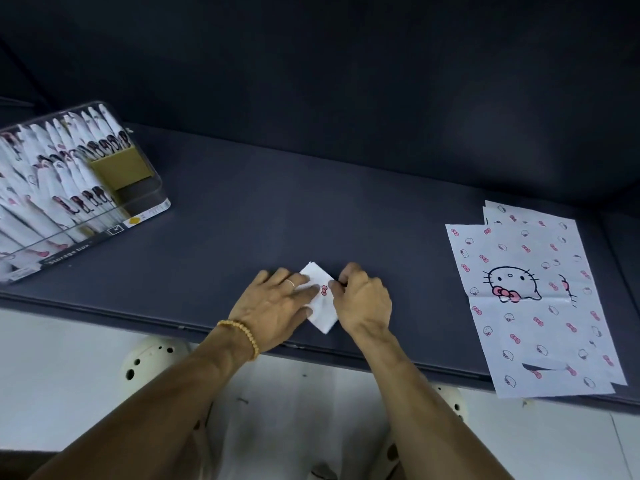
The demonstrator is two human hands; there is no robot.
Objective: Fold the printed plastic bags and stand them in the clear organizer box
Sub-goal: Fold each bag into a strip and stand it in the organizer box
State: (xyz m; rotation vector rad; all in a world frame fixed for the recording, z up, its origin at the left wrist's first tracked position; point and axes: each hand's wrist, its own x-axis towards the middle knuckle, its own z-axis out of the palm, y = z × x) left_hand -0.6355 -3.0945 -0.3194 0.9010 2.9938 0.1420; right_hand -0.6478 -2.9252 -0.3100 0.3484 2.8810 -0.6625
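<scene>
Dark padded surface (346, 209), running across the frame, backed by a dark wall. At lower centre we log one small folded bag (320, 299), white with a pink bow: our left hand (273, 306) presses it flat with straight fingers, our right hand (362, 299) pinches its right edge with curled fingers. Upper left: clear organizer box (152, 188), holding rows of folded bags. Right: stack of flat printed bags (533, 306).

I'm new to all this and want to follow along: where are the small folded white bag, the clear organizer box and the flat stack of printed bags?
small folded white plastic bag (321, 315): head view, its bare lower corner.
clear plastic organizer box (157, 181): head view, its right wall.
flat stack of printed plastic bags (540, 306): head view, middle of the top sheet.
</scene>
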